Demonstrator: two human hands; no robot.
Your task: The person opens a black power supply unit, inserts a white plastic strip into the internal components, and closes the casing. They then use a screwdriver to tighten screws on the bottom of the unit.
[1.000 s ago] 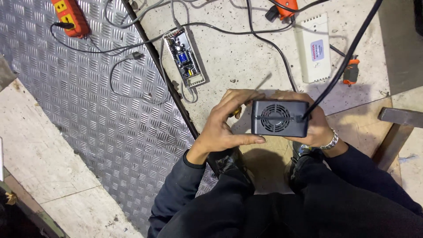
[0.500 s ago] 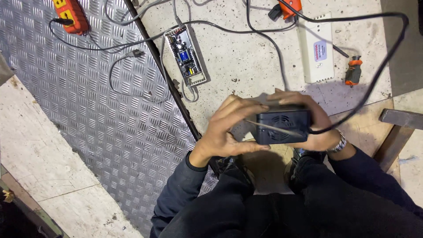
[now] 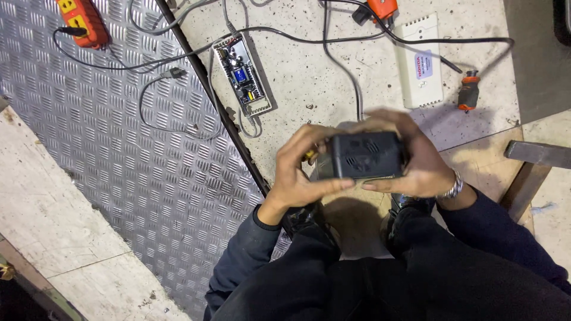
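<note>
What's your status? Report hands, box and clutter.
Left hand and right hand both grip black box. Box off floor, blurred. Open circuit board and cables beyond.

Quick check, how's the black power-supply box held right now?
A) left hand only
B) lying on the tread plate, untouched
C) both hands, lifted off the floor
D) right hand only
C: the left hand and the right hand each grip one end of the black box, held up over the concrete floor.

Matt black, seemingly plastic box (image 3: pixel 366 156); ridged metal plate (image 3: pixel 119 131).
</note>
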